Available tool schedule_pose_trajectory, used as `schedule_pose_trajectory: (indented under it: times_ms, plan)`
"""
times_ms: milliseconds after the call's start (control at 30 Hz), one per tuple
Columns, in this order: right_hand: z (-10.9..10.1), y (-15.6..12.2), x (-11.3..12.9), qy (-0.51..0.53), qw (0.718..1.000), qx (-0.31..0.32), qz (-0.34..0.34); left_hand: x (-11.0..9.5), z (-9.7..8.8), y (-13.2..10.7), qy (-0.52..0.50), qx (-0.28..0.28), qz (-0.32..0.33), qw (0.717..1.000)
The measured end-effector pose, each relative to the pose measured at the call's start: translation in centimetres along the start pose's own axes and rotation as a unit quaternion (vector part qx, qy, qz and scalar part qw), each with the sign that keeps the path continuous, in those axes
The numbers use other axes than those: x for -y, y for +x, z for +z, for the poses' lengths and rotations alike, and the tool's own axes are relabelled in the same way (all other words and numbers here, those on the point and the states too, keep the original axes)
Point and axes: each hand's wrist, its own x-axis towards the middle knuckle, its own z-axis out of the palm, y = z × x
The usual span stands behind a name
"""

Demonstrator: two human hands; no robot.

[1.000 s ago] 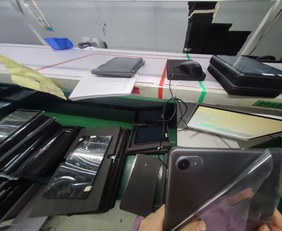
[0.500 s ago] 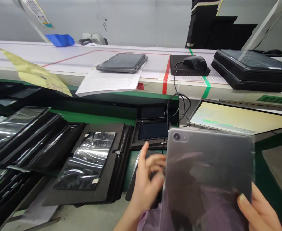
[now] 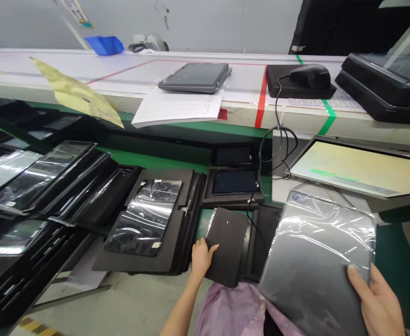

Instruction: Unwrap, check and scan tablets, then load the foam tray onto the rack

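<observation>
Tablet: right edge pinched in your right hand, thumb uppermost.
Dark sheet: left edge at your left hand; grip indeterminable.

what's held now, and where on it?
Right hand: film-covered tablet, by its right-hand edge. Left hand: at the dark sheet, left edge; can't tell if held.

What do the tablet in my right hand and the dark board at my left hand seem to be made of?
Tablet: smooth-looking grey back, metal or plastic, I cannot tell which; bright, wrinkled glints suggest clear plastic film over it. Dark board: perhaps foam, since its surface looks matt and even.
</observation>
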Motion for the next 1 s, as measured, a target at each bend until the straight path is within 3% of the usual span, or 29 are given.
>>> schedule_pose_trajectory:
  times_ms: [133, 233, 300, 367, 500, 567, 600, 667, 767, 867, 933, 1000]
  plan:
    - [0.3, -0.4, 0.1, 0.016, 1.0, -0.009, 0.006, -0.9, 0.0, -0.1, -0.036, -0.022, -0.034, 0.999]
    - [0.1, -0.4, 0.1, 0.014, 1.0, -0.006, -0.002, -1.4, -1.4, -0.8, -0.112, -0.01, 0.004, 0.994]
    - [0.0, -0.4, 0.1, 0.013, 1.0, -0.011, -0.003, -1.7, -3.7, -0.8, -0.168, -0.023, 0.043, 0.984]
    - [-0.1, -0.5, 0.2, 0.017, 1.0, -0.016, 0.006, -2.0, -6.8, 0.5, -0.212, -0.077, 0.061, 0.972]
    - [-0.3, -0.6, -0.3, 0.017, 1.0, -0.009, -0.01, -3.1, -13.2, 6.6, -0.253, -0.169, 0.038, 0.952]
    - [-0.3, -0.6, -0.8, 0.022, 1.0, 0.005, -0.015, -3.9, -14.4, 8.7, -0.229, -0.207, 0.04, 0.95]
    - [-0.4, -0.6, -1.0, 0.025, 1.0, 0.007, -0.009, -4.3, -14.3, 8.9, -0.212, -0.221, 0.048, 0.951]
    - [-0.6, -0.6, -1.4, 0.027, 1.0, -0.001, 0.011, -4.9, -12.2, 7.8, -0.175, -0.217, 0.071, 0.958]
    - [-0.8, -0.7, -1.6, 0.026, 0.999, -0.014, 0.031, -4.4, -6.4, 4.1, -0.114, -0.119, 0.078, 0.983]
    - [-0.9, -0.7, -1.7, 0.006, 0.999, -0.019, 0.036, -2.6, -1.1, 1.7, -0.056, -0.049, 0.011, 0.997]
    - [-0.8, -0.7, -1.6, 0.0, 0.999, -0.02, 0.043, -1.2, 0.8, 1.7, -0.044, -0.012, -0.02, 0.999]
    - [-0.6, -0.7, -1.6, -0.001, 0.999, -0.02, 0.036, 0.0, 1.2, 2.3, -0.044, 0.011, -0.04, 0.998]
